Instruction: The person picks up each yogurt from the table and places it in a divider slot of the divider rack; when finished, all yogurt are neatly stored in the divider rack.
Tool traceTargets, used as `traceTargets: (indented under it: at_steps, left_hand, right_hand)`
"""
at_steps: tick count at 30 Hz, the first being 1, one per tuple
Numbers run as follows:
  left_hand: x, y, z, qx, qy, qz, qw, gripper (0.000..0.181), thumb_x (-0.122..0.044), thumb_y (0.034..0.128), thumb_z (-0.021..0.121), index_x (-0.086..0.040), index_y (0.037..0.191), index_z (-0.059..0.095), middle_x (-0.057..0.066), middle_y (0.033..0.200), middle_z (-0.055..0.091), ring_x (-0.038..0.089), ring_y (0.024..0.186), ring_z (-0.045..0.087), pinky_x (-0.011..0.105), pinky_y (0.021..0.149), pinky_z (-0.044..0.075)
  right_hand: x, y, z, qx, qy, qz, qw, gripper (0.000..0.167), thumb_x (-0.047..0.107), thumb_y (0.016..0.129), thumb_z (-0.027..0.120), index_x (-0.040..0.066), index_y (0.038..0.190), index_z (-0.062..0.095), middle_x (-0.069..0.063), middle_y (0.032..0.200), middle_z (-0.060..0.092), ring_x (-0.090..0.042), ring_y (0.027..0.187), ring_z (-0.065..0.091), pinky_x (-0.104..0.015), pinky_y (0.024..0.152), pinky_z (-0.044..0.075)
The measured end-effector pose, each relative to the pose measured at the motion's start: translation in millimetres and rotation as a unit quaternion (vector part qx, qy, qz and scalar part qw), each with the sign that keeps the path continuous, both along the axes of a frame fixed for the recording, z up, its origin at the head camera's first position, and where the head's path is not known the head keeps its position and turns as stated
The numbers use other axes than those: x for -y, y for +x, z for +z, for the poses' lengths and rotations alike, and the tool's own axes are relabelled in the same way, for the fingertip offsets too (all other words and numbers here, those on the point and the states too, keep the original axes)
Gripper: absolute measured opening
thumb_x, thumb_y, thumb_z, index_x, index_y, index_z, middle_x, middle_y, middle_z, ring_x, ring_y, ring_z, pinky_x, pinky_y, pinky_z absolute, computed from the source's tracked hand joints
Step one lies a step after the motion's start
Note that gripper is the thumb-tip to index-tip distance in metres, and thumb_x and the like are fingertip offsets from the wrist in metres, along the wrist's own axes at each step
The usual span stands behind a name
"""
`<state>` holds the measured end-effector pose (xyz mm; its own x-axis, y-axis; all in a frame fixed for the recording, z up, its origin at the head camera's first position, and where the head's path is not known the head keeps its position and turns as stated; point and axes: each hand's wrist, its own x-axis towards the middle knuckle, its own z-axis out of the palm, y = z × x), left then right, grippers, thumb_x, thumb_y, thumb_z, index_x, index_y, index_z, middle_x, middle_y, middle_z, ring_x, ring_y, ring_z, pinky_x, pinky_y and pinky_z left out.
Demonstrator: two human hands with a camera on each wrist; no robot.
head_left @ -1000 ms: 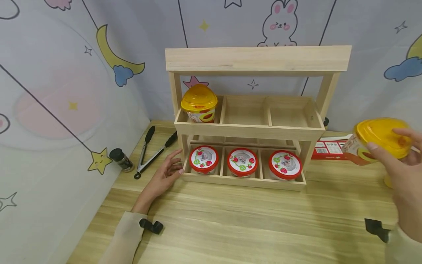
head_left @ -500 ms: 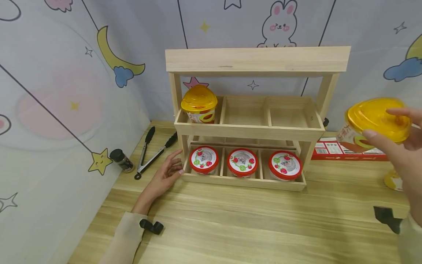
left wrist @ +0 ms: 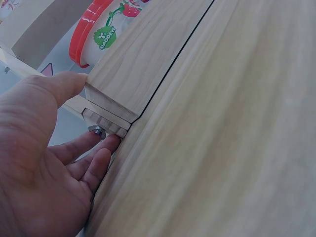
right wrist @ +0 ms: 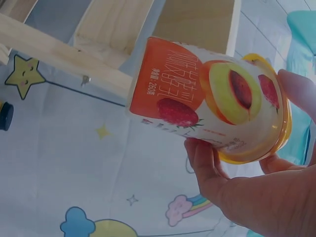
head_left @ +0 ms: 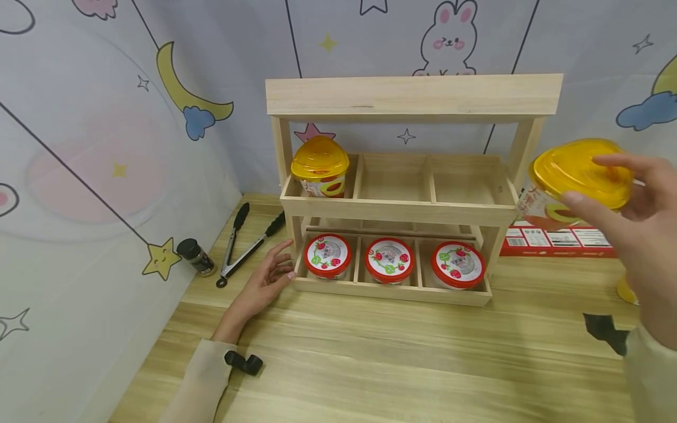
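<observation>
My right hand [head_left: 645, 235] grips a yogurt cup [head_left: 550, 205] by its domed yellow lid, just right of the wooden rack's upper tier and above the table. In the right wrist view, the yogurt cup [right wrist: 207, 94] shows peach and strawberry pictures, with fingers and thumb around its lid end. My left hand [head_left: 265, 281] touches the lower left corner of the wooden rack [head_left: 402, 208]. In the left wrist view, the left hand [left wrist: 54, 153] has its thumb on that corner, with loosely bent fingers by a wing nut [left wrist: 98, 131]. A matching yellow-lidded cup [head_left: 319, 167] sits in the upper left compartment.
Three red-lidded tubs, including the middle tub [head_left: 389, 259], fill the lower compartments. Metal tongs [head_left: 243, 252] and a black-capped jar [head_left: 195, 257] lie left of the rack. A red and white box [head_left: 560, 241] and a partly hidden yellow item [head_left: 626, 289] are at the right.
My right hand has raised the yogurt cup from near the box and carried it leftward, closer to the rack's right side. The left hand has stayed at the corner.
</observation>
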<state>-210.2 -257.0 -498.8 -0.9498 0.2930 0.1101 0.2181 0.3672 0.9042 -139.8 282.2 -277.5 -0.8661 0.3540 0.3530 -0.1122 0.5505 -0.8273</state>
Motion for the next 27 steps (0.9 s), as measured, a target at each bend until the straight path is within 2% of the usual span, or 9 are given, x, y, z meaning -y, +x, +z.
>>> traceTargets:
  at_steps: [6,8,9,12,15,18,19,23,27]
  left_hand:
    - [-0.5,0.5,0.8,0.001,-0.002,0.002,1.0,0.075,-0.015,0.1076,0.066,-0.034,0.17,0.029,0.028,0.163,0.047,0.045,0.141,0.058,0.052,0.114,0.048]
    - [-0.3,0.8,1.0,0.001,-0.003,0.002,1.0,0.075,-0.015,0.1076,0.066,-0.034,0.17,0.029,0.027,0.163,0.047,0.044,0.141,0.058,0.044,0.113,0.049]
    - [-0.2,0.8,1.1,0.001,-0.004,0.002,1.0,0.075,-0.015,0.1077,0.066,-0.034,0.17,0.029,0.027,0.163,0.047,0.044,0.141,0.058,0.041,0.113,0.049]
    - [0.1,1.0,1.5,0.0,-0.004,0.0,1.0,0.075,-0.015,0.1078,0.066,-0.034,0.17,0.029,0.027,0.164,0.046,0.044,0.141,0.058,0.033,0.111,0.049]
    - [0.3,1.3,2.3,-0.001,-0.002,0.0,1.0,0.075,-0.014,0.1076,0.066,-0.033,0.17,0.029,0.028,0.163,0.046,0.045,0.141,0.058,0.028,0.109,0.049]
    - [0.3,1.9,3.1,-0.002,0.0,-0.001,1.0,0.075,-0.014,0.1074,0.066,-0.032,0.17,0.029,0.028,0.163,0.046,0.045,0.141,0.058,0.023,0.107,0.049]
    - [0.3,1.9,3.3,-0.002,0.002,-0.001,1.0,0.075,-0.014,0.1075,0.066,-0.032,0.17,0.029,0.028,0.163,0.046,0.045,0.141,0.058,0.022,0.107,0.048]
    - [-0.2,2.1,3.3,-0.001,0.002,-0.003,1.0,0.075,-0.014,0.1076,0.066,-0.032,0.17,0.029,0.028,0.163,0.046,0.046,0.141,0.058,0.021,0.106,0.048]
    - [-0.5,1.4,2.6,-0.001,0.001,-0.001,1.0,0.075,-0.015,0.1075,0.066,-0.033,0.17,0.029,0.028,0.164,0.046,0.045,0.141,0.058,0.021,0.106,0.048]
  right_hand:
    - [4,-7.7,4.5,0.016,-0.019,0.046,0.9986,0.062,0.018,0.103,0.074,0.032,0.158,0.049,0.005,0.167,0.045,-0.008,0.128,0.052,-0.001,0.098,0.046]
    - [6,-10.3,6.4,0.021,-0.023,0.053,0.9981,0.062,0.02,0.103,0.074,0.033,0.158,0.049,0.004,0.168,0.045,-0.009,0.13,0.051,-0.001,0.098,0.046]
    - [8,-12.3,6.8,0.01,-0.045,0.067,0.9967,0.061,0.018,0.102,0.075,0.03,0.157,0.051,0.003,0.166,0.046,-0.011,0.129,0.052,-0.002,0.097,0.047]
    - [13,-18.7,9.1,-0.021,-0.097,0.109,0.9891,0.059,0.01,0.099,0.078,0.022,0.152,0.057,0.002,0.162,0.048,-0.014,0.125,0.056,-0.003,0.093,0.051]
    - [19,-25.7,10.0,-0.049,-0.159,0.159,0.9732,0.057,0.002,0.094,0.081,0.014,0.147,0.062,0.001,0.158,0.05,-0.018,0.12,0.059,-0.005,0.089,0.054]
    - [27,-30.9,12.3,-0.042,-0.156,0.171,0.9719,0.057,0.005,0.093,0.083,0.015,0.146,0.062,0.002,0.157,0.051,-0.018,0.121,0.06,-0.006,0.089,0.054]
    - [29,-32.7,12.8,-0.044,-0.165,0.18,0.9687,0.057,0.004,0.093,0.083,0.014,0.145,0.063,0.002,0.157,0.052,-0.019,0.121,0.06,-0.006,0.089,0.054]
    - [40,-39.3,14.6,-0.035,-0.116,0.18,0.9763,0.056,0.009,0.095,0.082,0.017,0.146,0.063,0.002,0.159,0.051,-0.017,0.12,0.062,-0.006,0.089,0.054]
    - [51,-46.5,14.6,-0.034,-0.089,0.182,0.9787,0.055,0.011,0.096,0.081,0.019,0.147,0.063,0.0,0.16,0.052,-0.015,0.117,0.066,-0.007,0.089,0.055]
